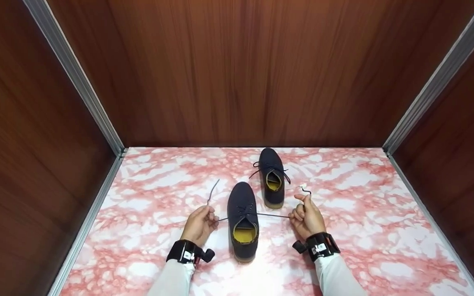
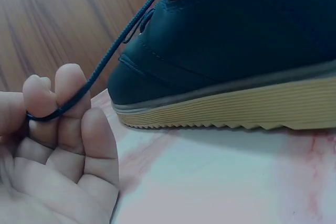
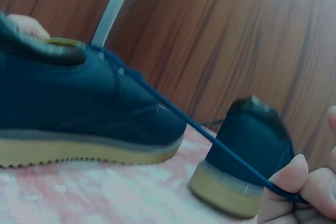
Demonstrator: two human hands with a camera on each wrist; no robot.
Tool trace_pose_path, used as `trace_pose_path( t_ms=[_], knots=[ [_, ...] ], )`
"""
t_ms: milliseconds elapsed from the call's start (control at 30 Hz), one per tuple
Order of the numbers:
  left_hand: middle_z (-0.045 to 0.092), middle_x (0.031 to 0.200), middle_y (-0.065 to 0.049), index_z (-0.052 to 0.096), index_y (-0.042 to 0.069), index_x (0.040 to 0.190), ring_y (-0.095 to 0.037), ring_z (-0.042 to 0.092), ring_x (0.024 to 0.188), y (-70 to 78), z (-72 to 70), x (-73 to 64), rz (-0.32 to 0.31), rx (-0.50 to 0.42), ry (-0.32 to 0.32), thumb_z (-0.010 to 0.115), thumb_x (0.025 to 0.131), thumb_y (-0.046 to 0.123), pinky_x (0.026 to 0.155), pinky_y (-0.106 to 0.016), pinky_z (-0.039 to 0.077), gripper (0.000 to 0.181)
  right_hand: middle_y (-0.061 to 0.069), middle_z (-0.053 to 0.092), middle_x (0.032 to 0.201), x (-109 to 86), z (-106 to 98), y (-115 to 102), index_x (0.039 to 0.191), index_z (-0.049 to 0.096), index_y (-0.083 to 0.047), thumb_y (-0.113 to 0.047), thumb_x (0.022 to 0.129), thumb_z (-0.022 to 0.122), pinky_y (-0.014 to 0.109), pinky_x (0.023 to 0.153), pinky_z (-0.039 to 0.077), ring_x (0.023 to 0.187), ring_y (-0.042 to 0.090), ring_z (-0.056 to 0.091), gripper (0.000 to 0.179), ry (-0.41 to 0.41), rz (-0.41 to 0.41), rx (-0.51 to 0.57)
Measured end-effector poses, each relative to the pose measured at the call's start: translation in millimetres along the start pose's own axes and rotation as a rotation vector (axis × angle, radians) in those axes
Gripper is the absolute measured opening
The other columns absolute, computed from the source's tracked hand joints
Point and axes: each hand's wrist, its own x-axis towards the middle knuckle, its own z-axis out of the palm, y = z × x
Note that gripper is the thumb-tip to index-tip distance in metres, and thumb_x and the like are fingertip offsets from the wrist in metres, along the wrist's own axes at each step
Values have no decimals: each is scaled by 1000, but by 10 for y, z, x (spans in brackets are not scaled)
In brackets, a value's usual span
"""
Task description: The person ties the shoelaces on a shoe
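On the table (image 1: 146, 238), the near lace-up shoe (image 1: 243, 218) stands between the left fingers (image 1: 211, 216) and the right fingers (image 1: 300, 210), its lace (image 1: 274, 215) stretching to both, while the far lace-up shoe (image 1: 272, 174) stands beyond it to the right, before the far wall (image 1: 237, 82).

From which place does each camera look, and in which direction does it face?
Head: on the head, facing forward and down at the near shoe and far shoe; left hand, right hand and sleeves show.
Left wrist: on that wrist, facing the near shoe's left side; left fingers holding the lace show.
Right wrist: on that wrist, facing the near shoe's right side and far shoe's heel; right fingers show, and probably the left hand behind the near shoe.
Head and right wrist share both shoes.
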Motion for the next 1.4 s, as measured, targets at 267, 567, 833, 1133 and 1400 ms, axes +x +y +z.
trace_pose_path(
  t_ms=[267,567,833,1133,1400],
  knots=[
    [54,75,6,60,10,94,-11,59,76,-33,31,-14,3,-1,2,42,113,21,78,-26,51,29,-6,31,59,-7,-155,176,113,60,-19,-47,112,27,27,66,42,60,14,24,43,0,33,6],
    [54,75,6,60,10,94,-12,59,78,-6,-19,-27,22,32,44,42,113,19,80,-28,52,28,-6,31,58,7,-131,295,113,61,-18,-44,113,27,27,71,46,57,15,26,43,-61,-25,-66],
    [54,76,4,61,7,95,-13,59,78,-12,45,-15,16,52,78,43,113,19,82,-30,54,28,-6,30,59,-35,-95,281,114,62,-15,-41,113,29,25,67,47,57,16,24,42,-2,-58,-134],
    [53,69,4,63,5,93,-13,62,70,-68,153,16,86,233,118,47,111,16,74,-31,57,26,-10,36,54,-61,-36,275,116,65,-8,-37,114,36,23,58,44,55,11,32,42,62,-68,-267],
    [49,68,3,62,-3,97,-13,59,70,-75,178,-7,105,288,126,47,111,16,72,-31,55,27,-11,38,54,-43,-16,296,111,68,-10,-33,114,36,22,55,43,52,9,37,40,85,-82,-303]
  ],
)
